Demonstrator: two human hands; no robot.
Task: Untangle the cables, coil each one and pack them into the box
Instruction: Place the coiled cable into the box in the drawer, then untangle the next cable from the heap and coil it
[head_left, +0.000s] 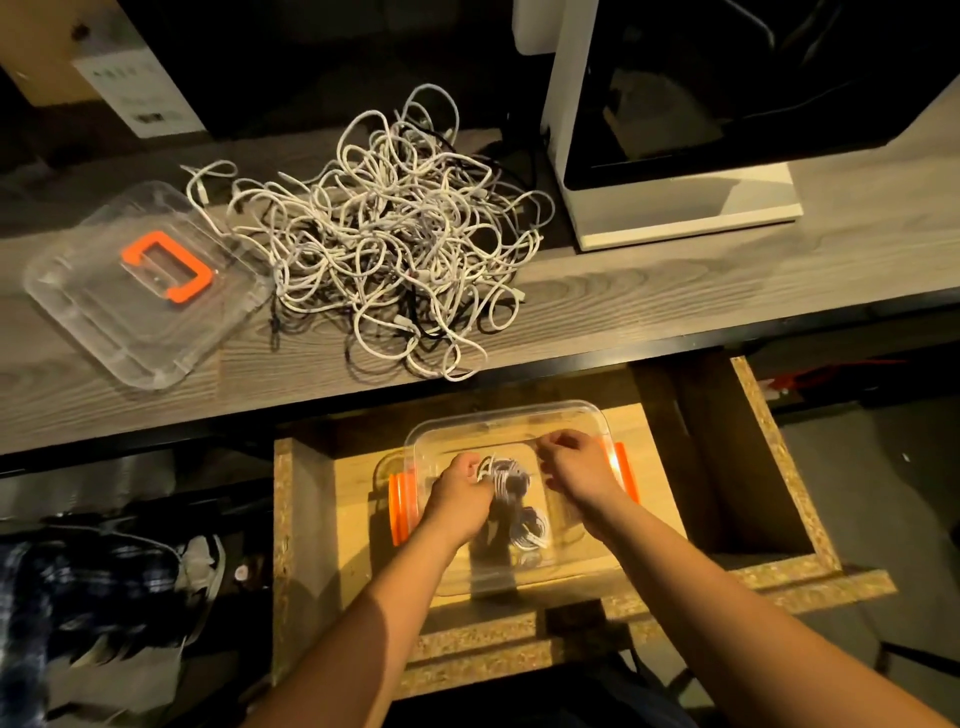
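A clear plastic box (566, 413) with orange clips on its two ends sits in an open wooden drawer (304, 525) just below the counter (675, 291). Both hands reach down into the box. The left hand (460, 496) has its grip closed round a coil of white cable (503, 475), fingers curled over the loops. The right hand (576, 467) is just beside the coil near the box's far wall, its fingers bent; whether its grip holds a cable end cannot be told. A second coil (530, 530) lies on the bottom of the box, nearer the person.

On the counter a large tangled pile of cables (395, 234), mostly white with some dark strands, is spread out loose. Touching its left edge lies the box's clear lid (104, 322) with an orange handle (169, 265). A white machine (675, 223) with a dark window stands to the right of the pile
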